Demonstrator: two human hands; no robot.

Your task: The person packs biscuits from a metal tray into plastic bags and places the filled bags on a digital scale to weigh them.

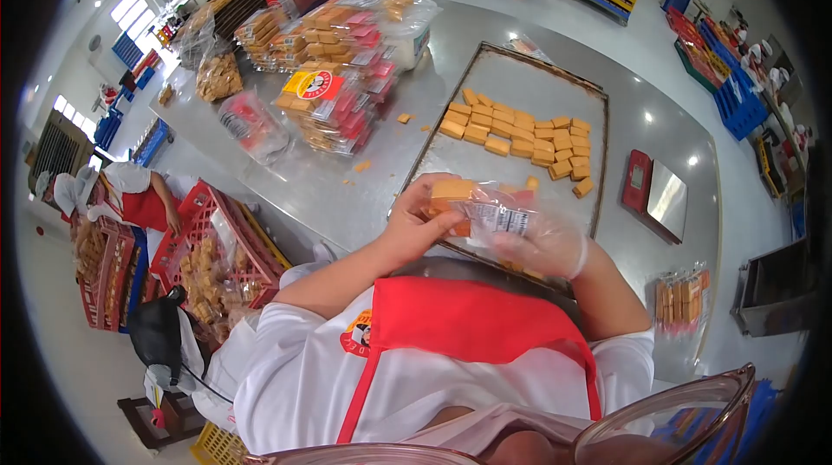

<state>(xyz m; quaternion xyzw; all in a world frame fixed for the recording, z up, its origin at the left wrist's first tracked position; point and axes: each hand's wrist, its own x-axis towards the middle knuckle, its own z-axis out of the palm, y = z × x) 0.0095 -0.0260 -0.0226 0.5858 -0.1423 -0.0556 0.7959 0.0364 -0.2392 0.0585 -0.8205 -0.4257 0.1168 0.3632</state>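
My left hand [420, 221] is bare and closed around a clear plastic packet [498, 215] with golden rectangular biscuits [452, 191] in its left end. A printed label shows on the packet. At the packet's other end is my right hand [550, 244], in a clear glove. Its fingers are smeared by motion, so their grip cannot be made out. Both hands are above the near edge of a metal baking tray [459, 66]. Several rows of loose biscuits [520, 131] lie on that tray.
Filled packets [334, 105] are stacked at the table's left, beside a bag of biscuits [218, 77]. A red scale [639, 177] stands right of the tray, with more packets [682, 302] near the table edge. A red crate [204, 231] and a co-worker [143, 192] are at left.
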